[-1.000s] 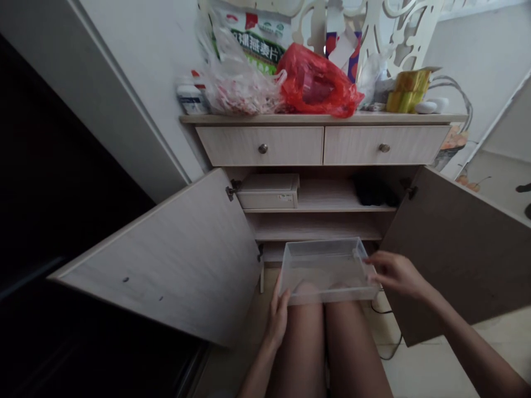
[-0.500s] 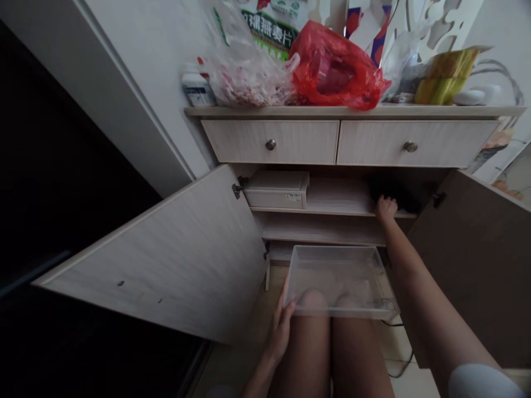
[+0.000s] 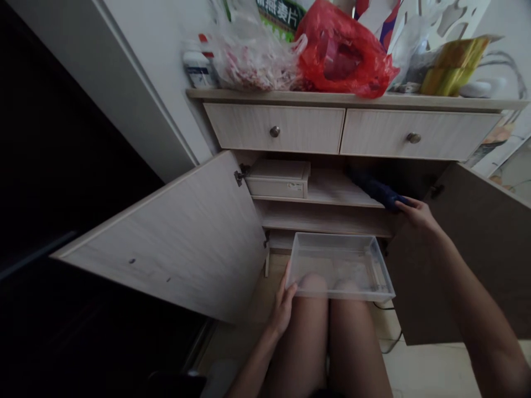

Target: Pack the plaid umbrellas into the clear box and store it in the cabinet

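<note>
Half a second ago our right hand (image 3: 418,213) was inside the upper shelf (image 3: 326,188); now it has drawn a dark blue cloth (image 3: 379,192) across the shelf's front edge, at one o'clock from the clear box (image 3: 340,296). Our right grip is narrow, pinching the cloth's near end, so it is only partly out. Our left hand (image 3: 284,309) still holds the box at its eight o'clock corner, over our legs (image 3: 307,334).

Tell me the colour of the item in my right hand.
The item looks dark blue, showing best in the head view.
</note>
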Demonstrator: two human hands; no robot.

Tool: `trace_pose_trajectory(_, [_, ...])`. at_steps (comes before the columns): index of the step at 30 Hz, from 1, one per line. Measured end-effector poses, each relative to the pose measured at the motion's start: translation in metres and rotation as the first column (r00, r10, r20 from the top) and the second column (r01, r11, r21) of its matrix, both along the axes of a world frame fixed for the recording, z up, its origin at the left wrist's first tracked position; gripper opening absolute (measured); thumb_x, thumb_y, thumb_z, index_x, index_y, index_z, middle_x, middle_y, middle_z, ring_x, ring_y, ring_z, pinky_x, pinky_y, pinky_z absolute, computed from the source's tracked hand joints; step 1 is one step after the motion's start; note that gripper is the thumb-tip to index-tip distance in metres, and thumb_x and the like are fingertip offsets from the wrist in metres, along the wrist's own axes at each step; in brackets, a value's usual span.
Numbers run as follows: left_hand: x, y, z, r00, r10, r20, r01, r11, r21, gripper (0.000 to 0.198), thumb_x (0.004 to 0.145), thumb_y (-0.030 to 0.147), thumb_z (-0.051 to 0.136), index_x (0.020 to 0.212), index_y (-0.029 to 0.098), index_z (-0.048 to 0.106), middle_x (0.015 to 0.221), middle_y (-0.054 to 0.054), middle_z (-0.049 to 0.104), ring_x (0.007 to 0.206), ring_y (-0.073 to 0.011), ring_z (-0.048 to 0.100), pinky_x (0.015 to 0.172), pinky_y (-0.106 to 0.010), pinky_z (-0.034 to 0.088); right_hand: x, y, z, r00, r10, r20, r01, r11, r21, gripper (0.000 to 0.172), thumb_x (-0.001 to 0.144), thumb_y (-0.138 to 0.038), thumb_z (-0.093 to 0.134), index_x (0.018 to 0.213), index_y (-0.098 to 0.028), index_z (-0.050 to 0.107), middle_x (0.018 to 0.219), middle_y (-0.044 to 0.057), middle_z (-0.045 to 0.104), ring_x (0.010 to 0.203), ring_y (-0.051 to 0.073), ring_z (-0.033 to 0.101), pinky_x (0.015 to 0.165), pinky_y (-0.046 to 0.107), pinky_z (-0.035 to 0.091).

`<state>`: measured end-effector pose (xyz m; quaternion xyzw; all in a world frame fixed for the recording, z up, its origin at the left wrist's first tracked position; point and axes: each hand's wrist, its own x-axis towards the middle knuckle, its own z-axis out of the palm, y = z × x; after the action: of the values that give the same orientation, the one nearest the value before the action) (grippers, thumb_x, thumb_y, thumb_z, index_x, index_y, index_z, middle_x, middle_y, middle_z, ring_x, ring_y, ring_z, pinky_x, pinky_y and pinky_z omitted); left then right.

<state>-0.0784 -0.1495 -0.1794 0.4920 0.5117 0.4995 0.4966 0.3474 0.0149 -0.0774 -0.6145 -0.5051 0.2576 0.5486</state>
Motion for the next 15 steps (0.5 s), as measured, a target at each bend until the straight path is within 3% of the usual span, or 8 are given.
trace_pose_trajectory(3, [0.002,0.001,-0.002,1.000,0.002,-0.013,-0.002,1.000,0.005,0.067,0.083,0.058,0.051,0.138,0.020,0.057,0.142,-0.011,0.058,0.135,-0.0302,0.050,0.117,-0.047,0.035,-0.011,-0.064,0.010,0.979,0.203,-0.032,-0.205,0.977,-0.056,0.059,0.066,-0.055,0.080,0.114,-0.021,0.073,0.105,0.009,0.074,0.084,0.022,0.069,0.077,0.036,0.058])
trace_pose_trajectory(7, [0.004,0.001,-0.002,1.000,0.013,-0.021,-0.012,0.999,0.048,0.070,0.083,0.055,0.050,0.143,0.020,0.052,0.144,-0.011,0.056,0.141,-0.0302,0.043,0.118,-0.048,0.033,-0.047,-0.123,0.018,0.897,0.439,0.049,-0.427,0.891,-0.156,0.054,0.072,-0.058,0.076,0.111,-0.021,0.076,0.109,0.009,0.074,0.094,0.026,0.070,0.087,0.040,0.057])
trace_pose_trajectory(11, [0.005,0.000,0.000,0.999,0.005,-0.032,-0.002,0.995,0.099,0.070,0.085,0.051,0.049,0.148,0.022,0.045,0.153,-0.008,0.046,0.147,-0.0280,0.033,0.120,-0.047,0.028,-0.080,-0.137,0.010,0.796,0.566,0.215,-0.532,0.823,-0.200,0.046,0.082,-0.054,0.066,0.110,-0.019,0.076,0.110,0.010,0.074,0.098,0.028,0.070,0.088,0.041,0.057])
trace_pose_trajectory(15, [0.004,0.000,0.001,1.000,-0.016,0.007,0.016,0.998,0.063,0.066,0.085,0.050,0.050,0.146,0.023,0.049,0.148,-0.008,0.053,0.142,-0.0283,0.042,0.119,-0.047,0.031,-0.095,-0.124,-0.004,0.693,0.527,0.493,-0.514,0.840,-0.175,0.035,0.089,-0.030,0.055,0.118,-0.021,0.072,0.113,0.009,0.074,0.099,0.025,0.070,0.089,0.038,0.055])
